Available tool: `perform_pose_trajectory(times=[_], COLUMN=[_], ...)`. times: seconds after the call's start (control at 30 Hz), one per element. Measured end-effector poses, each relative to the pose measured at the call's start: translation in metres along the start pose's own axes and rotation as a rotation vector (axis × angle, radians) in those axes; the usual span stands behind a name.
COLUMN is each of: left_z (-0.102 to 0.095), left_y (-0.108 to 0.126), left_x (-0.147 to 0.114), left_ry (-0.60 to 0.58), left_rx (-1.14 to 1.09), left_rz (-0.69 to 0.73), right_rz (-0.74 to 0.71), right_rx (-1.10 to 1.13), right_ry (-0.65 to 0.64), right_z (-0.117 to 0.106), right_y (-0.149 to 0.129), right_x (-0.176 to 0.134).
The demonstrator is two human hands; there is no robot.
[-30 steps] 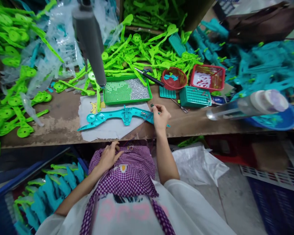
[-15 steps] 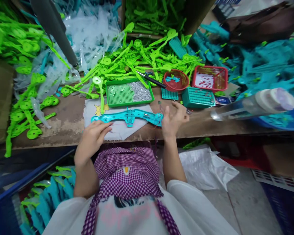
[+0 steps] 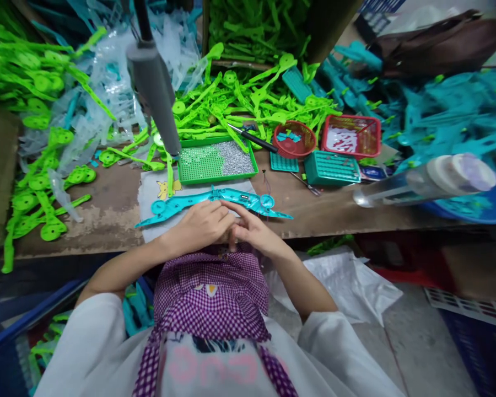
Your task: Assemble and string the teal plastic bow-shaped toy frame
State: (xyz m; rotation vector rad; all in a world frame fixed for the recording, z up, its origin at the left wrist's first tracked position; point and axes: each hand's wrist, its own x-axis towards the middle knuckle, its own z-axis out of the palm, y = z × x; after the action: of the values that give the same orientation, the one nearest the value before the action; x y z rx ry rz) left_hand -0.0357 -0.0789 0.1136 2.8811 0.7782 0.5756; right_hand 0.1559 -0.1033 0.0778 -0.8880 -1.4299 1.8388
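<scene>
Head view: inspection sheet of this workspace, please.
Surface: worn brown bench, pale cloth on it.
Work items: turquoise bow-shaped part on the cloth; green tray of small metallic pieces behind.
Clutter: heaped lime-green parts and turquoise parts.
Hands: left hand and right hand together at the part's near side; anything held is hidden.
Cables: thin wire near the part's right end.
Surroundings: grey tool hanging; blue crate with parts, lower left.

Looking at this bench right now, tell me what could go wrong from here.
The thin wire by the right end of the teal part appears loose on the bench, so the right hand might snag it. The grey tool hangs with its tip near the green tray; a swing could scatter the silvery pieces. The left hand is close to the part's near edge and might nudge it.
</scene>
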Motion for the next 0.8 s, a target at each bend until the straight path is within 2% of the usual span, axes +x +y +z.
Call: perform_pose_trajectory(times=[0.07,0.13,0.23,0.33,0.47,0.53,0.63,0.7,0.8], left_z=[0.011,0.02,0.029,0.038,0.058,0.066,0.071,0.07,0.069], left_y=[-0.007,-0.014,-0.027,-0.04,-0.056,-0.061,-0.064,-0.065,-0.068], left_x=[0.0,-0.001,-0.002,-0.002,0.001,0.001,-0.003,-0.008,-0.016], left_ry=[0.012,0.003,-0.124,-0.264,-0.288,-0.326,-0.377,-0.431,-0.618], left_rx=[-0.025,-0.14,-0.486,-0.824,-1.126,-1.213,-1.257,-1.295,-1.348], left_rz=[-0.016,-0.076,-0.192,-0.316,-0.389,-0.381,-0.337,-0.319,-0.325], right_rz=[0.053,0.04,-0.016,-0.03,0.032,0.028,-0.069,-0.13,-0.195], right_rx=[0.003,-0.114,-0.447,-0.733,-0.953,-0.999,-0.938,-0.857,-0.786], right_ry=[0.031,0.13,0.268,0.306,0.408,0.502,0.577,0.571,0.607], right_z=[0.0,-0.002,-0.004,-0.011,-0.026,-0.033,-0.039,-0.041,-0.041], right_y=[0.001,-0.002,-0.004,0.0,0.0,-0.007,-0.011,-0.002,0.03], right_x=[-0.002,-0.007,-0.014,-0.014,-0.002,0.009,0.028,0.039,0.046])
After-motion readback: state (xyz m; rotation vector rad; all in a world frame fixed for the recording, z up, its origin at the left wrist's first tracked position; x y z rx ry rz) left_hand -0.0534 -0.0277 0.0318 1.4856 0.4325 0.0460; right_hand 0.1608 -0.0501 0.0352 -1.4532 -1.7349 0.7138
